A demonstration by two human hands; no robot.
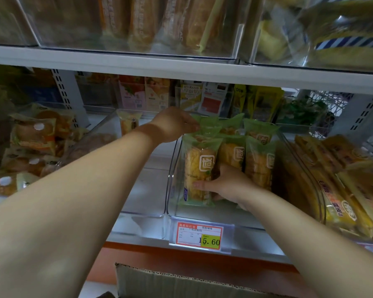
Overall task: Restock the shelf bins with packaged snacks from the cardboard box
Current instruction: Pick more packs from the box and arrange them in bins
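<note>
Cardboard box (159,282) lies just below the clear bin (170,181) with the price tag (199,235). In that bin green-wrapped bread packets (258,162) stand upright; right hand (223,183) curls round the front-left packet (199,168), left hand (173,123) pinches the top of the rear-left packet (210,128)

Front of bin (215,214) free; green packets (233,151) crowd rear

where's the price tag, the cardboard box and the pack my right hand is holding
price tag (199,235): head view, middle of the label
cardboard box (181,284): head view, its near flap
green pack (206,163): head view, white logo on front
</note>
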